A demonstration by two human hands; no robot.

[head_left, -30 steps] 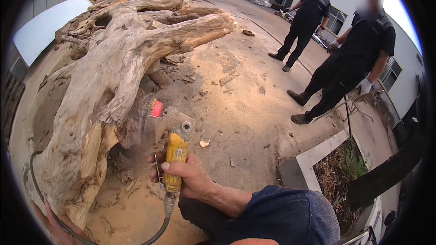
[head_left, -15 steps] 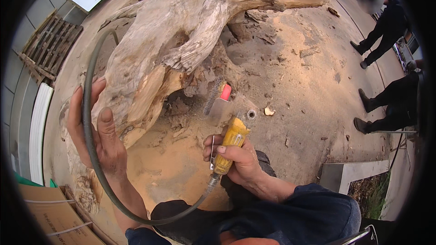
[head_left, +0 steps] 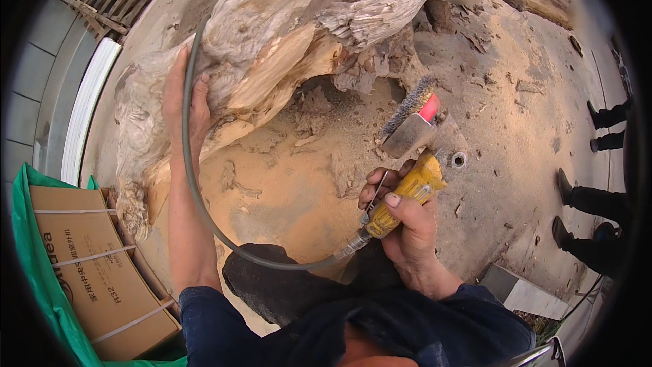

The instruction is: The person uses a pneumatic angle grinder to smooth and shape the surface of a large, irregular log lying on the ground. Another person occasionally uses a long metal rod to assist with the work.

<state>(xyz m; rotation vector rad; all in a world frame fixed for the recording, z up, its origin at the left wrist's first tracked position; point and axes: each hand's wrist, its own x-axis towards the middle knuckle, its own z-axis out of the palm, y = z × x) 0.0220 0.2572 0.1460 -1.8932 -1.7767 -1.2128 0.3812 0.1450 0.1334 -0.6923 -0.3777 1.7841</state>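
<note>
Grinder held beside the root

The right hand grips the yellow angle grinder, its wire brush raised just off the big weathered tree root; the left hand lies flat against the root, fingers spread, with the grey hose looping past it; sawdust-strewn ground below.

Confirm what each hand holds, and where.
Right hand: yellow-bodied grinder with wire brush wheel, grip on its body. Left hand: flat on the weathered tree stump, gripping nothing.

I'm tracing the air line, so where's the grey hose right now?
In the head view, the grey hose curves from the yellow grinder in the right hand, past the left forearm, up over the left hand on the driftwood.
</note>
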